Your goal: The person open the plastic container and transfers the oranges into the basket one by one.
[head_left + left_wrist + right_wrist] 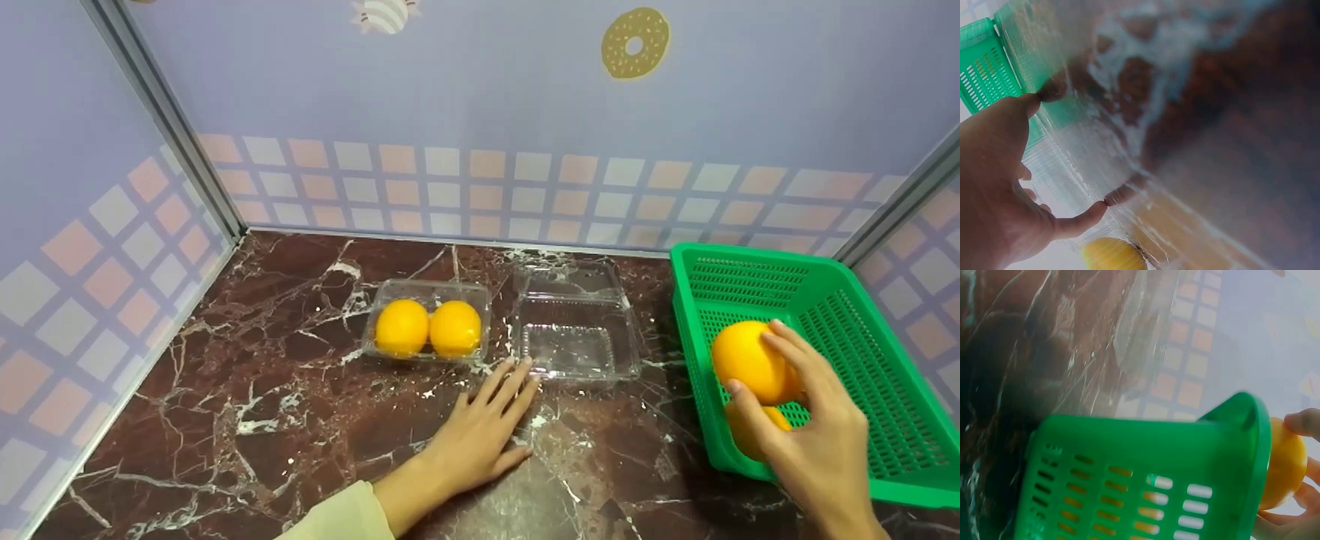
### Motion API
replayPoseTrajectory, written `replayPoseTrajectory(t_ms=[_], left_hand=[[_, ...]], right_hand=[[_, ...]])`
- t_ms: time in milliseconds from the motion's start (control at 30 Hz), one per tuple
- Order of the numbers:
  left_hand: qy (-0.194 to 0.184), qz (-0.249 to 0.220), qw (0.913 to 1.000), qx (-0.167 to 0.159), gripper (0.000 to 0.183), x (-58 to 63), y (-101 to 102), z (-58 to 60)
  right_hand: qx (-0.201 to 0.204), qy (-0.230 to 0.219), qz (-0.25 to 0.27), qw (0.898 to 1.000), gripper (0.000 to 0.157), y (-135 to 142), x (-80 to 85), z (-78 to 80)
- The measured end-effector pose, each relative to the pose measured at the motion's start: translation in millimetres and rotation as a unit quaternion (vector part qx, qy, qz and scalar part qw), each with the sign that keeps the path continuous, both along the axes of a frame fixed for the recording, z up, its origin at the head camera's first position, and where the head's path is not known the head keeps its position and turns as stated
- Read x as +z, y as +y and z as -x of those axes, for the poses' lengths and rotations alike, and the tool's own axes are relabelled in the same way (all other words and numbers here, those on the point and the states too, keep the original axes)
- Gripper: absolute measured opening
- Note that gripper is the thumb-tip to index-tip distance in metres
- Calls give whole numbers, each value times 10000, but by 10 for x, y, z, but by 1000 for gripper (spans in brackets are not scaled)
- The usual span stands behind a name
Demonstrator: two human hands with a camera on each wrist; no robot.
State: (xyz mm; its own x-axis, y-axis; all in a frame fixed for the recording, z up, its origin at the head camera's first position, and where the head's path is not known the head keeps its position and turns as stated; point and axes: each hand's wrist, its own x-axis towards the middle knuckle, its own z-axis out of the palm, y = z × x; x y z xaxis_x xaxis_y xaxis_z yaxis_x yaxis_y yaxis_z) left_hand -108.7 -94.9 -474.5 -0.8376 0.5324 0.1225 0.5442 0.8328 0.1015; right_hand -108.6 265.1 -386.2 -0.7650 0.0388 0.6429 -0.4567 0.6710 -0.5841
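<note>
My right hand (814, 427) grips an orange (754, 361) above the near left part of a green plastic basket (892, 360). Below it, another orange (742, 431) lies in the basket, partly hidden by the hand and the held fruit. In the right wrist view the held orange (1283, 464) shows past the basket rim. My left hand (480, 435) rests on the marble surface with fingers spread, its fingertips near an open clear plastic box (574, 341) that has nothing in it. To the left, a second clear box (427, 289) holds two oranges (429, 330) side by side.
A dark red marble tabletop (315, 420) with white veins lies under everything. Lilac panels with pink and white squares (442, 180) stand behind it and at both sides. The basket's raised rim (690, 360) stands to the right of the empty box.
</note>
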Motion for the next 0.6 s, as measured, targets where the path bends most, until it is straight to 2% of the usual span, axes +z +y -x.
replayPoseTrajectory(t_ms=[200,600], left_hand=[[-48,-43,10000,-3,90,2,3,8],[-119,-25,9999,29,90,-1,0,15]], right_hand=[[-396,-278,-149,9987,69,130,37,-48],[-723,-311,-251,9966,68,366,-10,-72]])
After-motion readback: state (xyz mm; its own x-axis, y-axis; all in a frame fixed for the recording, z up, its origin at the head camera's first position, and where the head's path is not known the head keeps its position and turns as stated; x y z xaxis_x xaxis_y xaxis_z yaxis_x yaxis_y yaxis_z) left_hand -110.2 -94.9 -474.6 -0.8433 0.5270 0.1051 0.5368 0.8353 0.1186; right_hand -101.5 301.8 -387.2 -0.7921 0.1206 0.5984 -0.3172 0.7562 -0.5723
